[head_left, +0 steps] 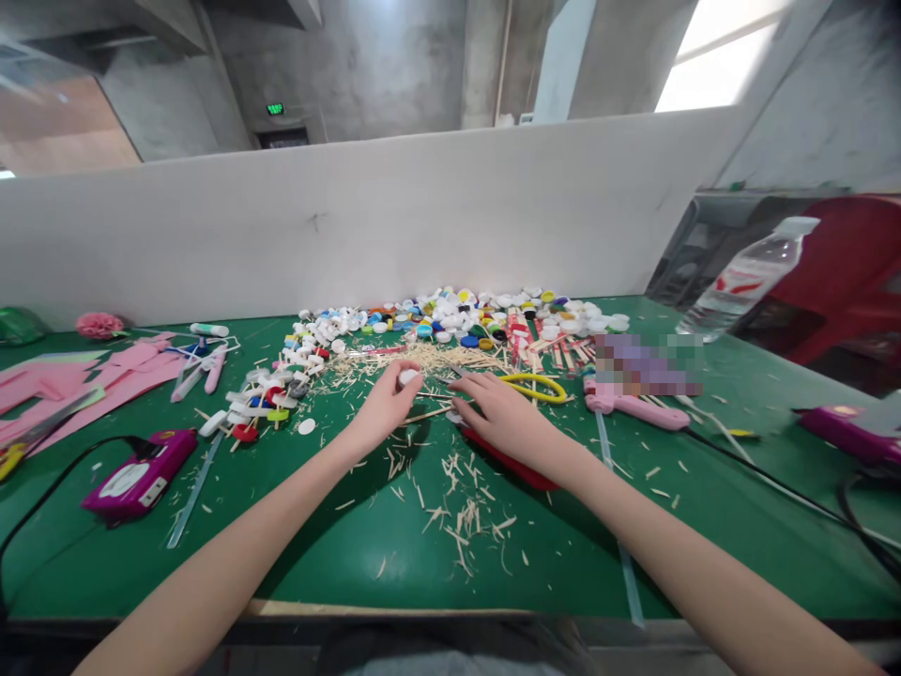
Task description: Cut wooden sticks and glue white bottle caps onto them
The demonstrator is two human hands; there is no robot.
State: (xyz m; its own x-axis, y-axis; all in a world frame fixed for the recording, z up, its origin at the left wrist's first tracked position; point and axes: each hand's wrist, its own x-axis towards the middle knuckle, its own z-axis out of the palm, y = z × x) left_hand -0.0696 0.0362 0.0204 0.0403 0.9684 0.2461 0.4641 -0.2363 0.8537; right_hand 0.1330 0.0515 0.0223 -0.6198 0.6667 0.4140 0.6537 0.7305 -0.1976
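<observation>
My left hand (386, 406) is closed around a white bottle cap (407, 376), pinching it between thumb and fingers. My right hand (496, 415) is bent palm down beside it, fingers curled toward the cap. A thin dark rod (434, 394) spans the gap between the hands; its right end is hidden under my right fingers. Below it lies a thin wooden stick (427, 415). Yellow-handled scissors (539, 387) rest just behind my right hand. A red handle (517, 462) shows beneath my right palm and wrist, partly covered.
A heap of coloured bottle caps (450, 314) runs along the white partition (394, 225). Wood splinters (465, 526) litter the green table. Pink glue gun (637, 409) and its cable lie right, a water bottle (750, 277) behind; a purple box (145, 477) and pink sheets (133, 376) are left.
</observation>
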